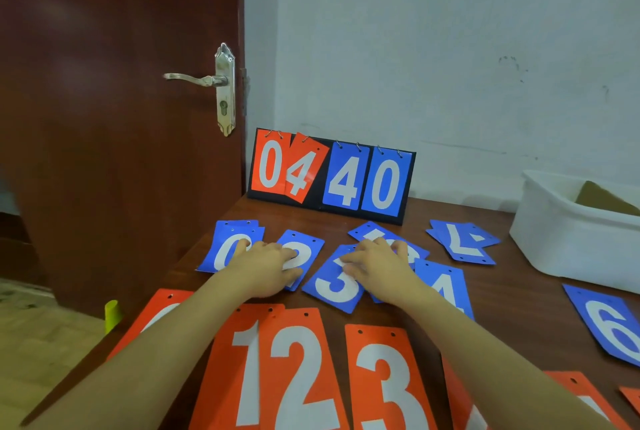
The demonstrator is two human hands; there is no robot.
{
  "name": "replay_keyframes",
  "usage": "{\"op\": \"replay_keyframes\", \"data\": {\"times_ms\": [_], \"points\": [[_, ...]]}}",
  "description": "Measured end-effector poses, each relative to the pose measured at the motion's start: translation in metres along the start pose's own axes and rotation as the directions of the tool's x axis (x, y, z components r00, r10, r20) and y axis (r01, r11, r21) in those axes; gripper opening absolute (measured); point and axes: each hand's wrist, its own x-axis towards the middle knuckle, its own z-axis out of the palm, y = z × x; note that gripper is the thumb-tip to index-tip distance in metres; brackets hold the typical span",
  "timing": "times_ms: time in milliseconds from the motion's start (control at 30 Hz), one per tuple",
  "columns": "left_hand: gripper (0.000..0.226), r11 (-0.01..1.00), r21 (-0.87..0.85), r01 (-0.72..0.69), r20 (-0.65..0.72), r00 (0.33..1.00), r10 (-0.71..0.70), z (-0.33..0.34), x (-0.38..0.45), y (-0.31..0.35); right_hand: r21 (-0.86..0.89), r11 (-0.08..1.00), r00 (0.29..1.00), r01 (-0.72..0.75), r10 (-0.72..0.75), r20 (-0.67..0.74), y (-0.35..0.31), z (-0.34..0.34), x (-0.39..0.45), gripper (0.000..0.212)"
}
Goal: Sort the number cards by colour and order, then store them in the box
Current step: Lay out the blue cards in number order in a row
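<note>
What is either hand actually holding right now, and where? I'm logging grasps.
Nothing is lifted. The left hand rests flat on the blue 2 card; the right hand presses the blue 3 card.

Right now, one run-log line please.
stage: sorting | left hand: on blue 2 card | right hand: on blue 3 card | white box: no cards visible

The left hand [273,265] lies flat on the blue 2 card [306,253]; the right hand [379,265] presses the blue 3 card [334,285]; orange cards [301,370] lie near; a white box [554,239] stands far right.
</note>
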Motion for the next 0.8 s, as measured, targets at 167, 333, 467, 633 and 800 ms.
{"op": "replay_keyframes", "data": {"times_ms": [167,333,467,633,800], "points": [[0.060,0.992,0.113,0.063,-0.047,0.997,-0.058,0.003,-0.008,0.010,0.082,0.996,0.992,0.037,-0.047,0.117,-0.014,0.007,-0.006,0.061],[0.059,0.982,0.162,0.100,-0.090,0.992,-0.086,0.001,-0.014,0.024,0.071,0.997,0.984,0.035,-0.047,0.170,0.003,0.005,-0.013,0.054],[0.055,0.997,0.071,-0.023,-0.201,0.979,0.037,-0.005,-0.008,0.046,0.158,0.962,0.964,-0.224,0.243,-0.112,0.025,-0.005,-0.012,0.044],[0.048,0.978,-0.048,-0.204,-0.129,0.972,0.196,-0.006,0.008,0.088,0.102,0.872,0.878,-0.479,0.473,0.072,0.048,-0.006,-0.014,0.071],[0.051,0.977,-0.014,-0.212,0.045,0.976,0.212,0.003,0.011,0.090,0.166,0.824,0.837,-0.541,0.509,0.198,0.052,-0.012,-0.009,0.069]]}}
